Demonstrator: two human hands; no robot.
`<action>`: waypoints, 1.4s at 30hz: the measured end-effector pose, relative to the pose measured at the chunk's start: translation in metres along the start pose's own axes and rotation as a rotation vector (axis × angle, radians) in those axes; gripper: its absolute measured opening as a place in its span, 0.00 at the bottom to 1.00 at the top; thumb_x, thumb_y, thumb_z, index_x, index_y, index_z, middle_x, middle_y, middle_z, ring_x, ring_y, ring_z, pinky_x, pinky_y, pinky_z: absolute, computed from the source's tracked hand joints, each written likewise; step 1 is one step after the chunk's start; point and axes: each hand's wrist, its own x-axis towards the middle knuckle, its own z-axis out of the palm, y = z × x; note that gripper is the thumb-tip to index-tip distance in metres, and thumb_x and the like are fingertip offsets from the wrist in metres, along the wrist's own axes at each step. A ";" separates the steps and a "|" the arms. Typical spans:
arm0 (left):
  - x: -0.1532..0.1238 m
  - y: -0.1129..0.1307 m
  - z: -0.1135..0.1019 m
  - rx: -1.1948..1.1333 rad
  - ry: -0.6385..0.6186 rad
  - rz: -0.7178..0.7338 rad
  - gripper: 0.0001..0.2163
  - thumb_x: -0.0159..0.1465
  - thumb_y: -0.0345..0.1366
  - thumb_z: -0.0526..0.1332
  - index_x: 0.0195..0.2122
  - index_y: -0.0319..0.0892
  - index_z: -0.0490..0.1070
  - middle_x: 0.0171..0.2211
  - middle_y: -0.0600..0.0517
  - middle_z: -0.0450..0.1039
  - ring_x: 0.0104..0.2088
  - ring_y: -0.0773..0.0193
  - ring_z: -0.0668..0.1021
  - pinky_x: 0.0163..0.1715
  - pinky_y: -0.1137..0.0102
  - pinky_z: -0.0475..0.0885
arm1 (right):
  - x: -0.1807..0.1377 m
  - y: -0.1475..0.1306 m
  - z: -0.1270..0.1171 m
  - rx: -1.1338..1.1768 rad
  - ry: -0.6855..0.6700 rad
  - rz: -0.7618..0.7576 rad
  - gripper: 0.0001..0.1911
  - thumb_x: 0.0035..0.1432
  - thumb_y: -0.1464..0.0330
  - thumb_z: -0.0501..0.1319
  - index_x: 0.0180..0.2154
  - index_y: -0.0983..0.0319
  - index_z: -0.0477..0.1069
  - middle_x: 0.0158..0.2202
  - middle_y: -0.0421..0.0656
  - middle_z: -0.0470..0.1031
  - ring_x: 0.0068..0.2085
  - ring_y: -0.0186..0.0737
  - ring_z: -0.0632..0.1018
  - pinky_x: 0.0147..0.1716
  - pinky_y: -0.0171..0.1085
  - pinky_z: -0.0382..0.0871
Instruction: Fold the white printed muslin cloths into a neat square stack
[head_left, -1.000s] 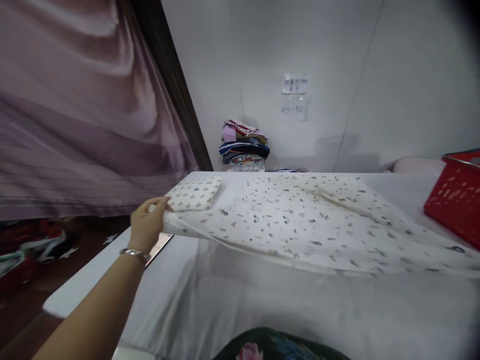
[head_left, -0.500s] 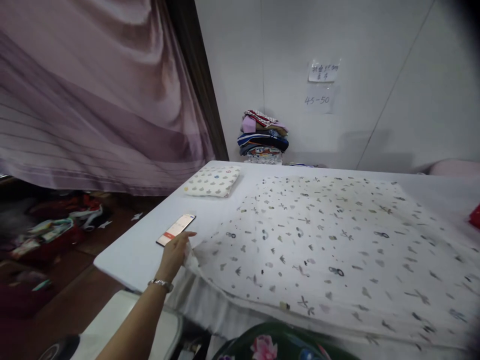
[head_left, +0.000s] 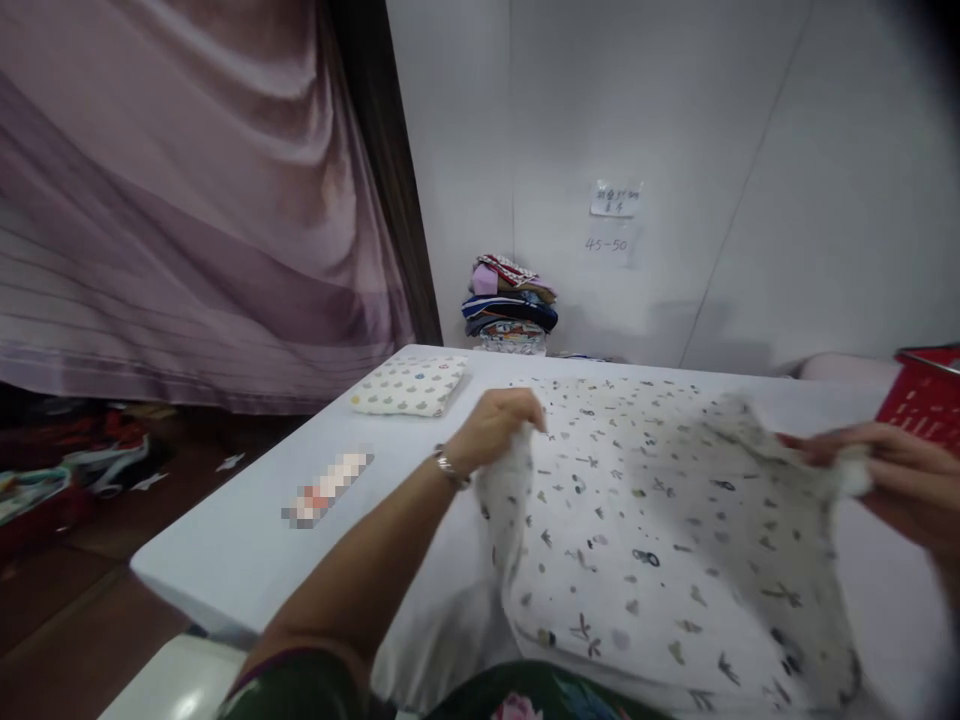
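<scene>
At the near edge, one green garment with a pink flower is worn by the person, and part of one white seat-like surface is seen below the table's corner. Two hands are seen above one white table. One white cloth printed with many small motifs is spread over the tabletop, its near part lifted at two places. By the left hand, which bears one bracelet at the wrist, the cloth's left side is gripped between closed fingers. By the right hand, blurred by motion, another bunched part is pinched at the right; the exact finger placement cannot be told. To the left of the cloth, one pixelated oblong object is laid on the table, its details hidden. Farther back, one folded cloth with rows of small prints is set near the table's left edge. One red basket is partly shown beyond the right hand. Behind the table, one pile of folded fabrics is stacked. On the pale wall, two paper notes are fixed, one above the other; "45-50" is written on the lower. One pink curtain is hung at the left.
</scene>
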 end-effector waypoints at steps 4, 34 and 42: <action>0.038 -0.004 0.075 -0.337 -0.036 -0.026 0.29 0.58 0.61 0.44 0.28 0.40 0.71 0.19 0.52 0.66 0.18 0.69 0.66 0.21 0.72 0.60 | 0.005 -0.013 0.092 0.215 -0.662 -0.092 0.11 0.46 0.59 0.67 0.30 0.59 0.74 0.28 0.45 0.75 0.37 0.43 0.76 0.44 0.51 0.63; 0.016 -0.017 0.114 -0.529 0.307 -0.029 0.13 0.63 0.43 0.54 0.44 0.44 0.67 0.24 0.56 0.59 0.26 0.71 0.64 0.29 0.74 0.61 | -0.013 0.016 0.171 0.434 -0.586 -0.016 0.14 0.49 0.64 0.65 0.39 0.57 0.68 0.28 0.37 0.70 0.27 0.32 0.69 0.27 0.33 0.62; 0.015 -0.005 0.111 -0.547 0.306 -0.049 0.14 0.63 0.45 0.52 0.40 0.40 0.68 0.21 0.57 0.58 0.25 0.71 0.65 0.28 0.74 0.63 | -0.020 0.011 0.169 0.431 -0.596 -0.059 0.15 0.49 0.66 0.65 0.41 0.56 0.69 0.27 0.37 0.69 0.25 0.31 0.68 0.25 0.32 0.60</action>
